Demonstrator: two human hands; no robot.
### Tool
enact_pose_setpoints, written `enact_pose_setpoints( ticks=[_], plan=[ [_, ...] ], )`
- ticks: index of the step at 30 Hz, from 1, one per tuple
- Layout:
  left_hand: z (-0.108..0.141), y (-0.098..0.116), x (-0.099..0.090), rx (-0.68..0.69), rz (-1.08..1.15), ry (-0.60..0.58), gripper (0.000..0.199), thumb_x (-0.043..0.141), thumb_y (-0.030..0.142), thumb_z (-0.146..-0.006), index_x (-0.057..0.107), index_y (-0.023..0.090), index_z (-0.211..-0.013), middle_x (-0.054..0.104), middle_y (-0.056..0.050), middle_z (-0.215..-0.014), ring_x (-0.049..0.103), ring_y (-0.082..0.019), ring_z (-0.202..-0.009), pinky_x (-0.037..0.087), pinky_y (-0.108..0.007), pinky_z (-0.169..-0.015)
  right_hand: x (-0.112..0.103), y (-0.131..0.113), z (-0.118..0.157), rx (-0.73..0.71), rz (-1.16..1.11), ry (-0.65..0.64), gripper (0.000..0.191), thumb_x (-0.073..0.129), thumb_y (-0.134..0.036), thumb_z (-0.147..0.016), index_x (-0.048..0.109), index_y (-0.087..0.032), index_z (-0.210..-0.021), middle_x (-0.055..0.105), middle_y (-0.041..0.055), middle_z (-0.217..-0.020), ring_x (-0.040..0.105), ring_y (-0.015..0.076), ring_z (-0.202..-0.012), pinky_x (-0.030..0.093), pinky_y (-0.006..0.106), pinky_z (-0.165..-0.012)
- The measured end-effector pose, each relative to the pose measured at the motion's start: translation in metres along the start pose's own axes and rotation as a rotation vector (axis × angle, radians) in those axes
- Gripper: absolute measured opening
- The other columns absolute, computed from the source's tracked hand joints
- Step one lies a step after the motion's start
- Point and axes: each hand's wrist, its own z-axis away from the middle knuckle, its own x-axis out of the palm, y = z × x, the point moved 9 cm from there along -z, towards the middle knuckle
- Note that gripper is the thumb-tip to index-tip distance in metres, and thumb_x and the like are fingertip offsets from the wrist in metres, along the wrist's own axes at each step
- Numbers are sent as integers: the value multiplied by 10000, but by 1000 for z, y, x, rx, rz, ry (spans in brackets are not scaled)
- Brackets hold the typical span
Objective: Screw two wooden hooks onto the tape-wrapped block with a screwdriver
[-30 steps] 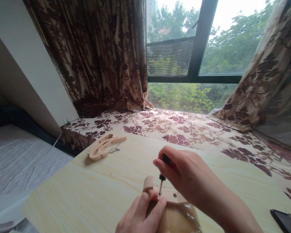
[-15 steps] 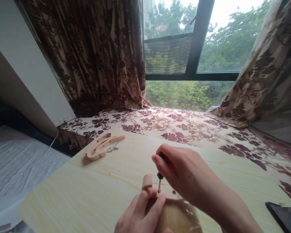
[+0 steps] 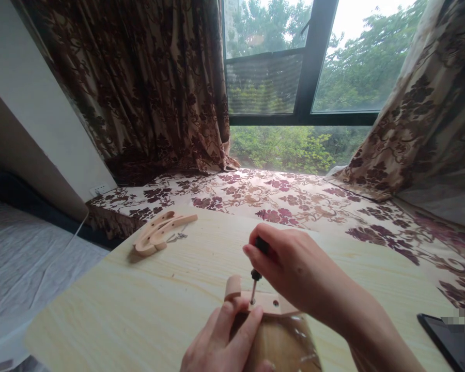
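My right hand (image 3: 284, 258) is closed round the black handle of a screwdriver (image 3: 256, 274). The driver stands nearly upright, its tip in a screw hole of a pale wooden piece (image 3: 265, 305) with an upturned end. A second hole, with something dark in it, shows to the right of the tip. With its fingers bent, my left hand (image 3: 225, 336) presses that piece against a glossy brown wooden object (image 3: 284, 343), cut off by the bottom edge. Part of the pale piece is hidden by my hands.
On the pale table (image 3: 120, 299), at the far left, lie curved wooden pieces (image 3: 163, 232) with holes, and several loose screws (image 3: 177, 237) beside them. A dark flat device (image 3: 445, 338) is at the right edge. Beyond is a flower-patterned window ledge (image 3: 256, 191).
The view has shifted slightly. The screwdriver stays in the same hole, its handle leaning a little more to the right; both hands keep their places on the work.
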Motion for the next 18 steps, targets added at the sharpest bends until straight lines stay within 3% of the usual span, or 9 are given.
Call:
enact_pose_setpoints(
  ticks=[5,12,15,18],
  plan=[
    [2,0,5,3,-14,-77,437,516,499,-831,589,229,-1166,662,-50,-1053,664,-151,-885,542,-188,-696,3,-17,14,-83,-105,-171,123,523,-219,-878,536,-220,-756,543,-62,-619,426,80,-543,290,220,-500],
    [3,-2,5,-32,47,-76,419,537,479,-828,590,233,-1163,653,-66,-1080,666,-163,-910,540,-196,-706,-3,12,5,32,28,-56,164,515,-298,-879,543,-205,-746,541,-35,-585,410,100,-524,294,249,-509],
    [3,-3,5,-41,45,-84,434,534,481,-829,571,247,-1192,652,-57,-1096,666,-164,-918,543,-208,-722,-3,5,6,18,42,-46,176,522,-312,-882,533,-204,-743,535,-37,-590,407,97,-526,292,249,-513],
    [3,0,6,5,-40,-91,438,505,521,-834,600,233,-1149,671,-58,-1050,671,-169,-907,547,-204,-696,2,-12,13,-52,-61,-153,166,516,-289,-890,536,-214,-743,544,-49,-610,424,90,-541,290,234,-502]
  ],
)
